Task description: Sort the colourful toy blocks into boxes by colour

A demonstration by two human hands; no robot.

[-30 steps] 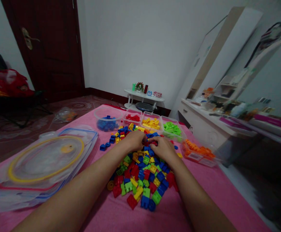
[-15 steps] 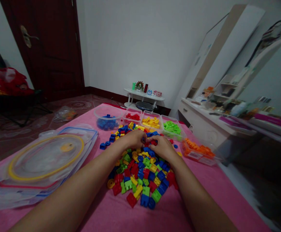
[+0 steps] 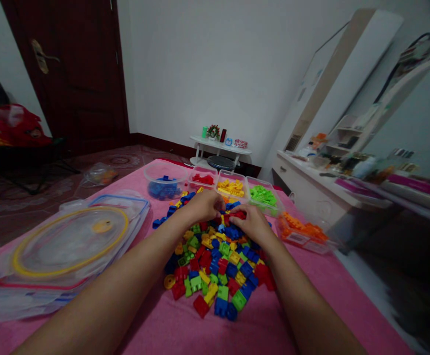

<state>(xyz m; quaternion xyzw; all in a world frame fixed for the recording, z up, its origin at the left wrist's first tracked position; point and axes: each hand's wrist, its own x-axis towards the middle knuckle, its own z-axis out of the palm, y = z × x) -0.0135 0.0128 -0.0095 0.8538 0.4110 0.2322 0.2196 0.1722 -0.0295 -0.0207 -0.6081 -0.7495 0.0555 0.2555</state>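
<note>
A mixed pile of toy building bricks (image 3: 215,266), in red, blue, yellow and green, is heaped on the pink cloth (image 3: 156,315). Both hands work at the far part of this heap, close together. My left hand (image 3: 208,204) has its fingers curled down into the bricks; what lies between the fingertips is hidden. My right hand (image 3: 252,224) has thumb and fingers closed round a red building brick (image 3: 237,215), partly covered by the fingers. Blue bricks (image 3: 233,231) lie just under the right hand.
Behind the heap stand a round tub of blue bricks (image 3: 165,188) and clear boxes of red (image 3: 202,179), yellow (image 3: 232,187) and green bricks (image 3: 262,196). A box of orange bricks (image 3: 304,229) is at right. Stacked clear lids (image 3: 70,241) lie at left.
Both hands have shifted slightly, the left one a little farther away, and they are slightly more apart. Bricks under them have been stirred, and the red brick shows more at my right fingers.
</note>
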